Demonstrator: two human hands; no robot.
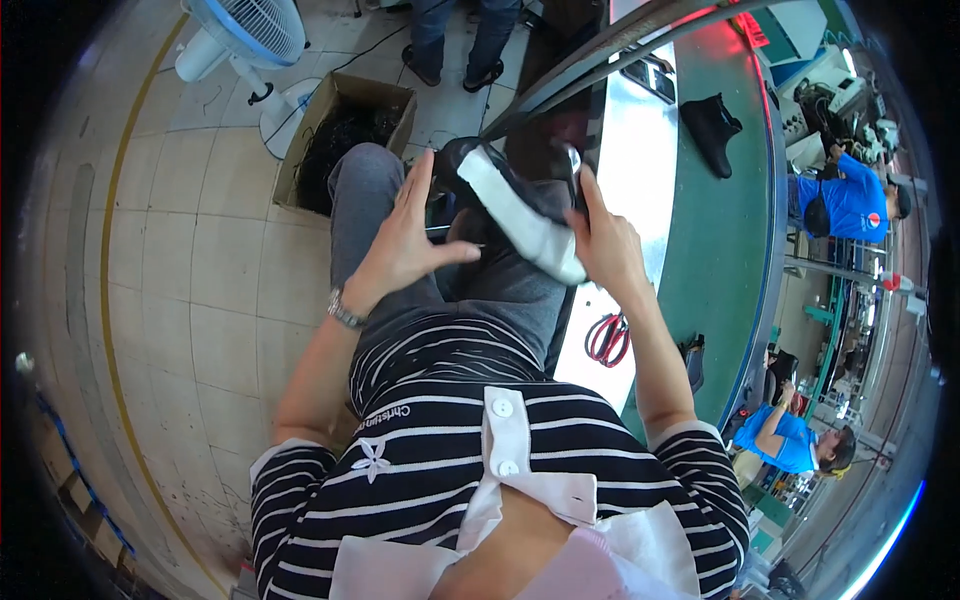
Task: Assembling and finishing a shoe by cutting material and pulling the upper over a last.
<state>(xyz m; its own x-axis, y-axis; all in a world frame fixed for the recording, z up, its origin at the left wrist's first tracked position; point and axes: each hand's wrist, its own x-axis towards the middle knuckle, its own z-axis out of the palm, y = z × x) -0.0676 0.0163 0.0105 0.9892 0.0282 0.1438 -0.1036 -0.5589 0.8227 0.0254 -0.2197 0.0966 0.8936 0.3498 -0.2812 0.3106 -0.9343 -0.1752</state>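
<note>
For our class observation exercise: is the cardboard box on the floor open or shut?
Open: the cardboard box has nothing covering its top, and dark, tangled contents show inside.

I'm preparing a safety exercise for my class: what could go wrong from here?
The left hand is open beside the black shoe with a white sole, so the shoe might slip or turn.

A shiny metal object sits at the fingers of the right hand, close to the shoe; it could scuff it.

A red looped item, perhaps scissor handles, lies near the right forearm and might get knocked.
</note>
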